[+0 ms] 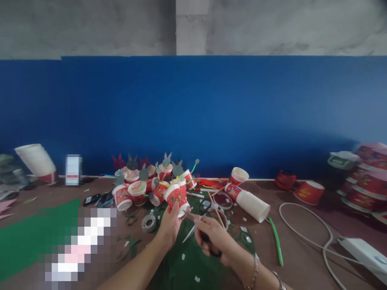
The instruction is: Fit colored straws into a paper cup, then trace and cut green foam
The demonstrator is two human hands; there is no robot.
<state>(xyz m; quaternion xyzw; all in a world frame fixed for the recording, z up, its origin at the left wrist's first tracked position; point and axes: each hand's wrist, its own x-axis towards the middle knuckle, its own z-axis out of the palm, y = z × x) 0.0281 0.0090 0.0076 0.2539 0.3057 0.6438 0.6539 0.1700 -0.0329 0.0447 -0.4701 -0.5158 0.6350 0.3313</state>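
In the middle of the head view, my left hand grips a red paper cup with a printed pattern, tilted with its white rim toward me. My right hand is closed round the dark handles of a pair of scissors. The blades are spread, and one tip is at the cup's white rim; whether it cuts into the paper I cannot tell. Just behind my left hand stand several red paper cups with bent pipe cleaners and rabbit-head cutouts on them.
A stack of white paper cups lies to the right, near a green pipe cleaner. A roll of tape sits left of my hands. Paper scraps are scattered over green sheets. A cable leads to a white power strip.
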